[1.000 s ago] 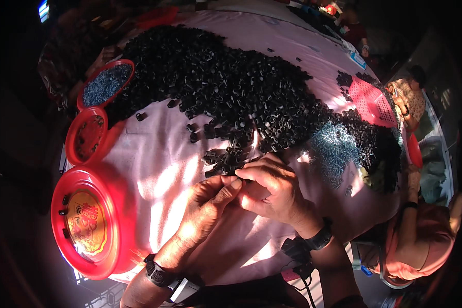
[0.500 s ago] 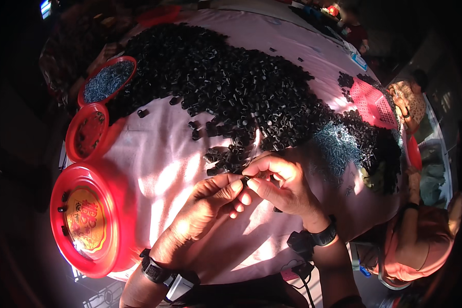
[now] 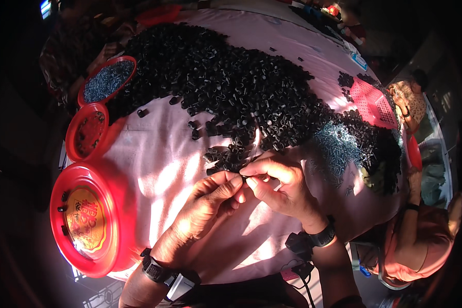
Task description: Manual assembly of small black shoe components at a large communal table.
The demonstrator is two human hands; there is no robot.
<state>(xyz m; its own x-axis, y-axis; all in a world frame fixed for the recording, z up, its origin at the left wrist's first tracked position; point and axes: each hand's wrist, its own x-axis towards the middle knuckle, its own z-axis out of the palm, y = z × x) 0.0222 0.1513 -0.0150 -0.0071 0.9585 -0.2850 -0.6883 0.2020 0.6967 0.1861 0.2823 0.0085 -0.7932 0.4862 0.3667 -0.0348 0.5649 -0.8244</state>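
Note:
In front of me, my left hand (image 3: 204, 206) pinches a small black plastic part (image 3: 244, 178) between thumb and forefinger. From the other side my right hand (image 3: 287, 191) closes its thumb and forefinger about the same part, so most of it is hidden. Just beyond my fingertips lies a large pile of similar short, curved black parts (image 3: 231, 82), spread over a pink cloth (image 3: 159, 138). A heap of small silvery metal pins or screws (image 3: 338, 146) sits right of the pile.
Along the left edge stand a large red tray (image 3: 115, 226) with a few black parts, a smaller red tray (image 3: 71, 134), and a red tray of metal pieces (image 3: 80, 96). At right are a pink perforated basket (image 3: 373, 105) and a seated person (image 3: 421, 241). Others sit farther around the table.
My fingertips have shifted slightly around the small black part, and less of it shows now. My right forefinger and thumb moved a little. The pile and trays look the same.

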